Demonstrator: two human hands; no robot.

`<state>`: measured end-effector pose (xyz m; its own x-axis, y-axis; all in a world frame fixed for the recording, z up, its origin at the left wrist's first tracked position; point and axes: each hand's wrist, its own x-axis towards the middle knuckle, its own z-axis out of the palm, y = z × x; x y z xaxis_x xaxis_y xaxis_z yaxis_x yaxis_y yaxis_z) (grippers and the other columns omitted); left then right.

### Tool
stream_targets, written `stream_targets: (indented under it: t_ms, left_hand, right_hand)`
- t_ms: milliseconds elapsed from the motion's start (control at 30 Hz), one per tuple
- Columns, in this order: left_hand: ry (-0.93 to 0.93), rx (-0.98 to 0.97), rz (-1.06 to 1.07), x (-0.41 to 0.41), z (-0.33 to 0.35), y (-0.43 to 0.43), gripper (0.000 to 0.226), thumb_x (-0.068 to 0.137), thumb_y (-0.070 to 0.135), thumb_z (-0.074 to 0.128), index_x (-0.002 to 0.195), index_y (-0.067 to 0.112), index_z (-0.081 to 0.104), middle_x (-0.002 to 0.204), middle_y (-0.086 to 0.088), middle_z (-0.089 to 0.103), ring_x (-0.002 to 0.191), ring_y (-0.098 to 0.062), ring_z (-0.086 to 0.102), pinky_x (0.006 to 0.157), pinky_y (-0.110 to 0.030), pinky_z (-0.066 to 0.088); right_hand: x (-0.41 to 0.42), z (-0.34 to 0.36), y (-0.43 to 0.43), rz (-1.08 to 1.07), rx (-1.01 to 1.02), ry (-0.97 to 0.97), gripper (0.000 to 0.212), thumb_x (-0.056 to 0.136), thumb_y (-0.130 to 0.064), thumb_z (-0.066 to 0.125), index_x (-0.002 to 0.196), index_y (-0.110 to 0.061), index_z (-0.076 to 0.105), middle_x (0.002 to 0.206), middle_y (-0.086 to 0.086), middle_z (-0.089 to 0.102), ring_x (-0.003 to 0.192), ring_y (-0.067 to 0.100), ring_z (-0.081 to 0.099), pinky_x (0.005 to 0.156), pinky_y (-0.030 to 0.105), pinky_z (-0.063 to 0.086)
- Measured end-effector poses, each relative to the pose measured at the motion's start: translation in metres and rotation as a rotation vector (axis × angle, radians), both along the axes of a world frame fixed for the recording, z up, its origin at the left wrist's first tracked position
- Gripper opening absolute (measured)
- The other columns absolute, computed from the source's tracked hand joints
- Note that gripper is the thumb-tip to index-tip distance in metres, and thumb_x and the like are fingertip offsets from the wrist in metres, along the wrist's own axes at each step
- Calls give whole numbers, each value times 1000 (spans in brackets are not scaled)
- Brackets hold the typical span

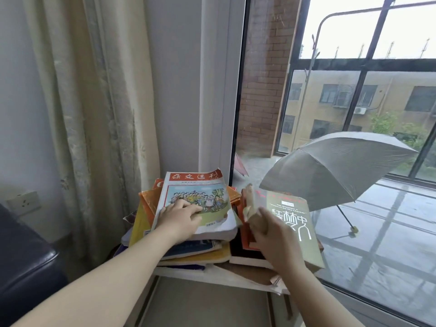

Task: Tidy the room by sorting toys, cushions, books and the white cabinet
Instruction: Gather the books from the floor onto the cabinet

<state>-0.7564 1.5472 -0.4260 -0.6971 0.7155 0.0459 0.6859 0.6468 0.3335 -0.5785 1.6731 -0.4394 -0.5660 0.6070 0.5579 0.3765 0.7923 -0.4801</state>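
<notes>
Book pile (pixel 200 256): beside the window.
Left hand (pixel 179 217): flat on the top magazine (pixel 200 192).
Right hand (pixel 277 239): grips the green book (pixel 295 215) at its left edge.
Handling: floppy, light; take by the spine.

The pile of books (pixel 200 252) is boxed in: curtain (pixel 94 114) at its left, white frame (pixel 212 102) behind, window glass (pixel 382 251) just beside its right, where a green book (pixel 292 223) tilts up. Only the front, beside the dark sofa (pixel 23 260), lies open.
</notes>
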Motion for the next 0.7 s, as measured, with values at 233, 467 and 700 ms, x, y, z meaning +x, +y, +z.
stream_targets:
  t_ms: [233, 467, 700]
  left_hand:
    - [-90, 21, -15, -3, -4, -4, 39, 95, 45, 40, 134, 41, 44, 145, 7, 30, 136, -21, 25, 113, -37, 19]
    - [-841, 943, 237, -16, 15, -31, 24, 98, 3, 39, 109, 10, 60, 92, -9, 67, 84, -18, 63, 78, -26, 49]
    - [-887, 836, 443, -46, 14, -57, 32, 97, 30, 47, 114, 9, 64, 104, -8, 67, 100, -27, 62, 96, -40, 47]
  right_hand:
    - [3, 64, 1, -150, -271, 506, 14, 91, -29, 58, 85, -16, 55, 61, -7, 49, 64, 20, 45, 53, 1, 34]
    - [-69, 95, -49, 116, 206, 647, 20, 83, -26, 62, 94, -9, 63, 75, -4, 65, 67, 14, 57, 62, 21, 46]
    - [-118, 14, -83, 342, 307, -215, 45, 90, -63, 35, 97, -27, 61, 95, -12, 65, 87, 14, 63, 70, 28, 51]
